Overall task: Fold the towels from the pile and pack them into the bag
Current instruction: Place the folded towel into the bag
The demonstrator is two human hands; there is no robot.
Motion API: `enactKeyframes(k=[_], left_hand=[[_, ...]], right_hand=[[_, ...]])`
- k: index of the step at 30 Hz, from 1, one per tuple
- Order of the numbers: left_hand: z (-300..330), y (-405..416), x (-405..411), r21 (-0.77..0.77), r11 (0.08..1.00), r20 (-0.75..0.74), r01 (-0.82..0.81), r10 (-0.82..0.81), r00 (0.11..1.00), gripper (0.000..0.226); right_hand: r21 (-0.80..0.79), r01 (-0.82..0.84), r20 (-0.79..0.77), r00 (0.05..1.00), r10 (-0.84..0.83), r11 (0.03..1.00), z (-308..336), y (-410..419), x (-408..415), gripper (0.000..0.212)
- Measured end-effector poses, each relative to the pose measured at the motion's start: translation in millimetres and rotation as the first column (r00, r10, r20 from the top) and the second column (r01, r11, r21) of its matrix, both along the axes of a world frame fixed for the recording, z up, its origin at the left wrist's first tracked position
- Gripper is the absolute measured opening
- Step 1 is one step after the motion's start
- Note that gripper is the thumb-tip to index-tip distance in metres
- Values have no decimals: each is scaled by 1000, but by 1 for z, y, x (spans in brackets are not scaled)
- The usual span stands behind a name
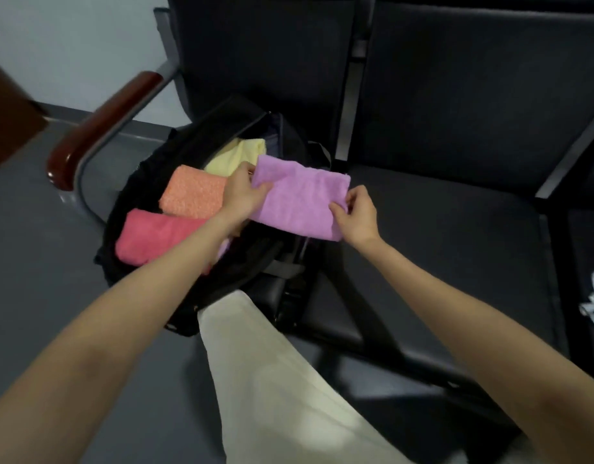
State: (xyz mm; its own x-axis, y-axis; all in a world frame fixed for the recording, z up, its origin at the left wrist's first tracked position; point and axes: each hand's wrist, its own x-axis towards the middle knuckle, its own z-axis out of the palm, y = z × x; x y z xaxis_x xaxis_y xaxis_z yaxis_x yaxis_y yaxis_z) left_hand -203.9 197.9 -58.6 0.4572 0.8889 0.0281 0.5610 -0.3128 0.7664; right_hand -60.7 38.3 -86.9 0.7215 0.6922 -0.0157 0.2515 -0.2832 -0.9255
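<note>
Black bag (161, 182) open on bench seat (439, 229), red (155, 236), orange (193, 195), yellow (235, 155) towels folded inside | armrest (101, 125) left of bag, seat bare to right | left hand (243, 192), right hand (359, 212) pinch purple towel's (299, 199) opposite ends over bag's right rim, arms outstretched.
</note>
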Motion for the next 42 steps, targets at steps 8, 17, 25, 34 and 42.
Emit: enactKeyframes(k=[8, 17, 25, 34, 42], left_hand=[[-1, 164, -6, -55, 998, -142, -30, 22, 990, 39], [-55, 254, -1, -114, 987, -280, -114, 78, 957, 42], [-48, 267, 7, 323, 939, -623, -117, 304, 721, 38], [-46, 233, -7, 405, 914, -634, -19, 296, 714, 66], [-16, 145, -11, 218, 967, -659, 131, 47, 751, 57]], right_hand=[[0, -90, 72, 993, 90, 996, 13, 161, 5, 21], [-78, -195, 135, 970, 204, 978, -28, 247, 3, 22], [-158, -163, 80, 981, 177, 974, -45, 274, -17, 27], [-443, -352, 246, 837, 489, 825, -30, 235, -17, 57], [-543, -292, 373, 756, 538, 787, -1, 123, 19, 45]])
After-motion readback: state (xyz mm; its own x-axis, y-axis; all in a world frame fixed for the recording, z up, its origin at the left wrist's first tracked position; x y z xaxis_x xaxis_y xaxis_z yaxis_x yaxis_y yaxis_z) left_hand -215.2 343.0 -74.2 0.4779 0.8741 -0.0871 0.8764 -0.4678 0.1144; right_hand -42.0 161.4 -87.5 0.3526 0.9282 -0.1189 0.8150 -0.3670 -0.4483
